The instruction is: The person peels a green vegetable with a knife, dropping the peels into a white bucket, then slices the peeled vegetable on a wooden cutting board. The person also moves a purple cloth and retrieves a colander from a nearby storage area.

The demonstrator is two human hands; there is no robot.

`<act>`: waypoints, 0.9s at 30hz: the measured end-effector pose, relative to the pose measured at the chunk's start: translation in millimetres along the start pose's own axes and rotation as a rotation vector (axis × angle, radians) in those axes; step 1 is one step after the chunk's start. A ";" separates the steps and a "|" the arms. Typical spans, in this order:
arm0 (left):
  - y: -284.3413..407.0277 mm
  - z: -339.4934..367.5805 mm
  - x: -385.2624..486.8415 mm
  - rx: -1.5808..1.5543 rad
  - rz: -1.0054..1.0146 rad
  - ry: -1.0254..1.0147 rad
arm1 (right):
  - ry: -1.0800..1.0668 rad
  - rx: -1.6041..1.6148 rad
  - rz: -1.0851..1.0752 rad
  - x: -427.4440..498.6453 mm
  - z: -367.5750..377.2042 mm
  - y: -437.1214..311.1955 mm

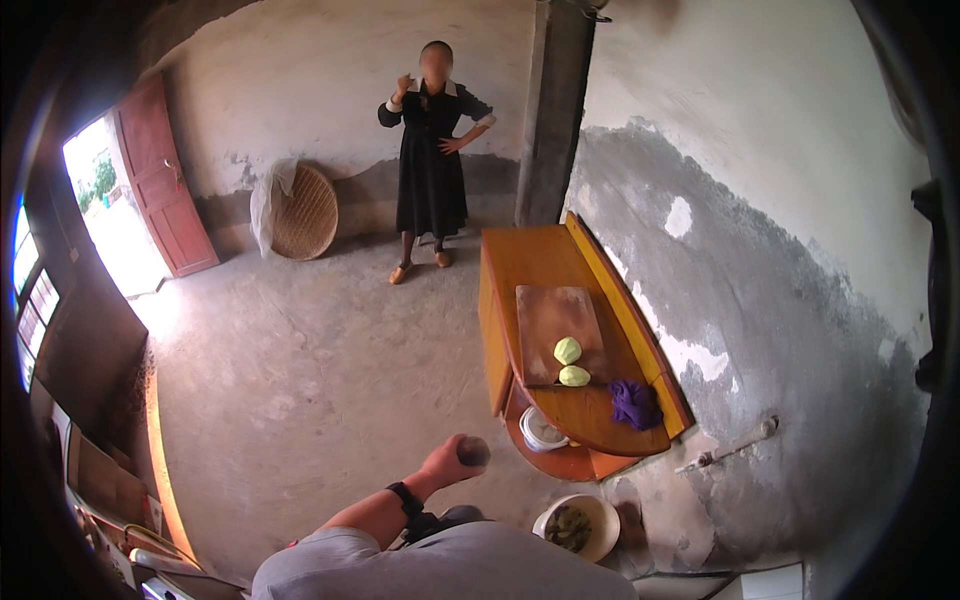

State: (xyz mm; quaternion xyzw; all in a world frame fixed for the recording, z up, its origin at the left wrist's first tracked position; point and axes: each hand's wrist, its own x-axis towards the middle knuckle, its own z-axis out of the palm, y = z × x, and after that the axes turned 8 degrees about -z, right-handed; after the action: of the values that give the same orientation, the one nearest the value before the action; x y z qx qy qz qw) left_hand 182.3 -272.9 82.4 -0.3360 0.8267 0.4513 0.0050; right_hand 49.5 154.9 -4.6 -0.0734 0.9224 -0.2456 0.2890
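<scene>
My left hand (448, 463), with a black band (406, 498) on its wrist, grips a dark round object (474, 451) over the concrete floor. What that object is cannot be made out. My right hand is out of view. Ahead to the right stands an orange wooden cabinet (546, 255) with a rounded end. On its top lies a brown cutting board (551, 315). Two peeled pale green vegetables, one farther (568, 350) and one nearer (574, 376), sit at the board's near end. A crumpled purple cloth (634, 403) rests beside the board.
A pale bucket (604, 525) with dark green scraps stands by my right side. White bowls (541, 430) sit on the cabinet's lower shelf. A person (431, 157) stands near the far wall, beside a woven basket (307, 217). The red door (161, 180) is open at left.
</scene>
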 end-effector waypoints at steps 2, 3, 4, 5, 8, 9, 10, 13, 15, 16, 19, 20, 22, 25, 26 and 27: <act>10.2 7.5 -1.6 -0.193 0.019 -0.085 | -0.036 -0.010 0.078 -20.2 16.3 37.4; 16.3 10.6 -2.0 -0.270 0.016 -0.135 | -0.059 -0.018 0.122 -35.6 25.8 56.0; 25.2 12.7 2.7 -0.261 0.049 -0.117 | -0.087 -0.019 0.162 -56.0 37.5 73.9; 36.0 16.6 7.2 -0.210 0.003 -0.120 | -0.105 -0.017 0.181 -74.9 48.4 87.7; 68.7 29.7 15.6 -0.435 0.082 -0.400 | -0.015 0.013 0.124 -110.6 67.9 100.1; 79.5 36.8 15.4 -0.528 0.133 -0.468 | 0.128 0.094 -0.001 -106.4 64.2 93.8; 89.8 44.7 13.2 -0.603 0.128 -0.564 | 0.249 0.139 -0.108 -103.3 57.8 82.9; 120.2 70.2 9.6 -0.646 0.108 -0.778 | 0.338 0.268 -0.082 -98.9 21.9 32.7; 134.3 90.9 6.5 -0.576 0.111 -0.856 | 0.460 0.335 -0.158 -103.1 -1.1 -7.1; 138.4 100.8 4.6 -0.519 0.117 -0.874 | 0.513 0.383 -0.177 -106.6 -10.7 -26.6; 146.2 127.5 3.0 -0.444 0.157 -0.982 | 0.645 0.358 -0.304 -122.3 -35.0 -75.6; 147.3 136.9 1.4 -0.455 0.166 -1.022 | 0.660 0.344 -0.332 -124.4 -41.8 -86.7; 148.2 153.4 0.2 -0.477 0.198 -1.114 | 0.689 0.238 -0.388 -125.0 -50.5 -100.6; 149.3 168.1 0.7 -0.365 0.142 -1.132 | 0.712 0.026 -0.434 -123.7 -51.9 -106.6; 150.5 171.4 1.4 -0.360 0.133 -1.164 | 0.721 -0.007 -0.428 -122.8 -50.3 -106.1; 151.3 173.1 1.5 -0.371 0.122 -1.210 | 0.726 -0.022 -0.420 -121.6 -48.2 -104.5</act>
State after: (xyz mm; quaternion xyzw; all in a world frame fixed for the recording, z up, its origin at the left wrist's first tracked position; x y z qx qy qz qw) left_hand 45.4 -88.5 91.7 0.0308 0.6033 0.6965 0.3873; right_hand 121.4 117.6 141.9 -0.1717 0.9318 -0.2994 -0.1120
